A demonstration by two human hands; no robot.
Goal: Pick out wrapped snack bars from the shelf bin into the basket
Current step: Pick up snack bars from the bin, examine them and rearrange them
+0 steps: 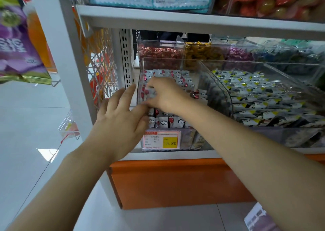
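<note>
No basket is seen in the head view, so how many bars have already been collected cannot be told; the task is judged to be at the picking stage, with transfer to the basket left to do. The right hand [165, 95] is reached into the clear shelf bin [140, 76], its fingers closed around what appears to be a small bunch of wrapped snack bars [149, 92], though the exact number held cannot be made out. The left hand [119, 118] is held just outside the bin's left wall, fingers spread and loose, nothing gripped, its fingertips close to the right hand. The bin is well filled with white wrappers printed with clouds and red balloons [182, 83], and a price tag [161, 140] is fixed to its front. Just beside it on the right, a second clear bin [263, 93] is filled with black, white and yellow packets. Behind, smaller clear bins are seen to hold red candies [158, 52], gold candies [198, 50] and purple ones.
</note>
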